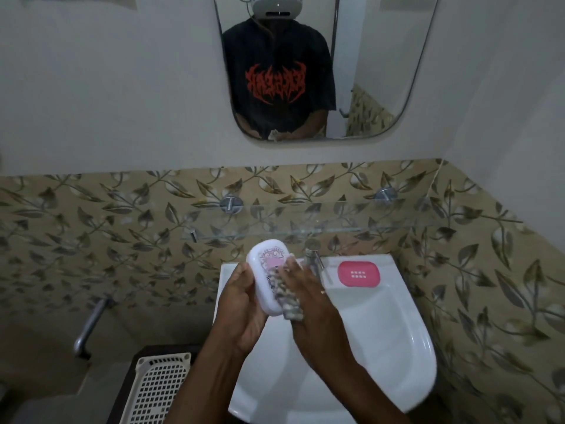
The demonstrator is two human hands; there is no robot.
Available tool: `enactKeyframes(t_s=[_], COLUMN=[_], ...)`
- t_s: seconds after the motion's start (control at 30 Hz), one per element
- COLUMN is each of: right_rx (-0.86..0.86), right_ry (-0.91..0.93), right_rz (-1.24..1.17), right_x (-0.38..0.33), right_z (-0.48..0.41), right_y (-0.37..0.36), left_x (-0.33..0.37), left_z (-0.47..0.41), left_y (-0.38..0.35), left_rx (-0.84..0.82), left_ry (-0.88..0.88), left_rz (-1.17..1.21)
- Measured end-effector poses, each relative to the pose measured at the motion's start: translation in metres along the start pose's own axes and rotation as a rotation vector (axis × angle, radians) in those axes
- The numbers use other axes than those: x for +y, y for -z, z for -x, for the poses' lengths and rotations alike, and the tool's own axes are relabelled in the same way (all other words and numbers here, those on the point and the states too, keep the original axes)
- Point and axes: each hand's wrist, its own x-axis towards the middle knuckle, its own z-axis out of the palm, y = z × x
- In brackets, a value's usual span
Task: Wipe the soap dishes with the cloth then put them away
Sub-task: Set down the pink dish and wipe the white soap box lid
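Note:
My left hand (244, 304) holds a white oval soap dish lid (265, 270) with a pink pattern, tilted up over the back left of the sink. My right hand (308, 298) presses a patterned cloth (287, 298) flat against the lid's right side. The cloth hangs down below my fingers. A pink soap dish tray (359, 273) with small drain holes lies flat on the sink's back ledge to the right of the tap.
The white sink (382, 347) fills the lower middle, with a metal tap (313, 255) at its back. A glass shelf (305, 221) hangs on the tiled wall above it. A cream plastic basket (159, 390) stands at lower left beside a metal pipe (90, 325). A mirror (305, 71) hangs above.

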Motion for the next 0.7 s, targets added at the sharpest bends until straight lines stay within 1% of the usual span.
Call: enactKeyframes(t_s=[0.07,0.1,0.13,0.2,0.3,0.4,0.43,0.47,0.5,0.53,0.57,0.6,0.63,0.7], right_rx=[0.05,0.055,0.048,0.01,-0.042,-0.161,-0.2,-0.232,-0.245,-0.229,-0.17,-0.084,-0.021,0.046], right_ry=[-0.155,-0.206,-0.22,-0.167,-0.051,0.114,0.124,0.075,-0.058,-0.249,-0.447,-0.625,-0.768,-1.033], right_rz=[-0.101,-0.112,-0.082,0.023,0.055,0.13,0.093,-0.014,-0.19,-0.407,-0.553,-0.592,-0.554,-0.597], right_x=[0.004,0.004,0.004,0.001,-0.003,0.002,0.005,0.007,0.007,0.005,0.009,0.014,0.024,0.043], right_z=[-0.015,-0.024,-0.031,-0.037,-0.022,0.004,0.011,0.016,0.02,0.021,0.023,0.024,0.025,0.025], right_y=[0.004,0.007,0.009,0.01,0.0,-0.015,-0.016,-0.017,-0.015,-0.012,-0.013,-0.017,-0.023,-0.038], left_x=[-0.013,-0.019,-0.024,-0.027,-0.02,-0.01,-0.007,-0.005,-0.005,-0.004,-0.003,-0.002,-0.001,-0.001], left_z=[0.004,0.007,0.008,0.01,0.003,-0.001,-0.002,-0.004,-0.004,-0.004,-0.004,-0.003,-0.001,0.001], left_y=[-0.002,-0.004,-0.005,-0.009,-0.005,0.008,0.013,0.02,0.027,0.035,0.044,0.053,0.06,0.073], left_rx=[0.007,0.003,0.003,0.002,0.004,-0.006,0.011,0.038,0.075,0.118,0.157,0.179,0.196,0.226], left_ry=[0.009,0.023,0.032,0.037,0.008,0.072,0.075,0.055,0.025,-0.009,-0.035,-0.053,-0.065,-0.077], left_rz=[-0.084,-0.132,-0.162,-0.18,-0.136,-0.077,-0.064,-0.061,-0.076,-0.099,-0.109,-0.104,-0.089,-0.075])
